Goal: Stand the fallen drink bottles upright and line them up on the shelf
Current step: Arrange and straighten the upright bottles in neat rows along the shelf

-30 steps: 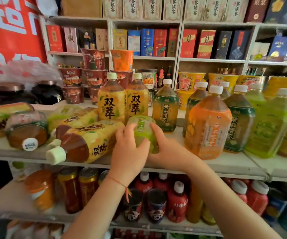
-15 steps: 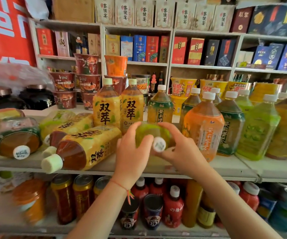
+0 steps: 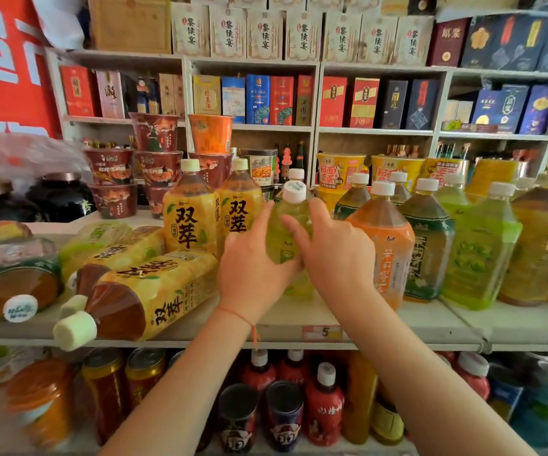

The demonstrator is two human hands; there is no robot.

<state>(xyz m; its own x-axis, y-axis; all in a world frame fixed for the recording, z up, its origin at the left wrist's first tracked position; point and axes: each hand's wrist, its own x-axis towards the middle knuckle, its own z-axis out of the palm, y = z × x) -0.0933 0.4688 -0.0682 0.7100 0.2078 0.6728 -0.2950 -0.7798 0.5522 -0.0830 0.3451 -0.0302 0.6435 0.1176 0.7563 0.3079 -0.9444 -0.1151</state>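
Fingers of both hands wrap a green bottle point(image 3: 290, 225), upright on the shelf point(image 3: 430, 320), cap up. Far left, a dark-green-labelled bottle point(image 3: 16, 278) and yellow bottle point(image 3: 147, 294) lie fallen, caps forward. Left hand point(image 3: 253, 274) grips its left side, right hand point(image 3: 335, 255) its right. An orange bottle point(image 3: 384, 245) stands just right.

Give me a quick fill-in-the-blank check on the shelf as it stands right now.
1. Both hands hold the pale green bottle with its white cap pointing ____.
2. The yellow-label bottle nearest the shelf edge lies on its ____.
3. The left hand has a ____ string at its wrist.
4. Right of the right hand stands an ____ bottle.

Missing: up; side; red; orange
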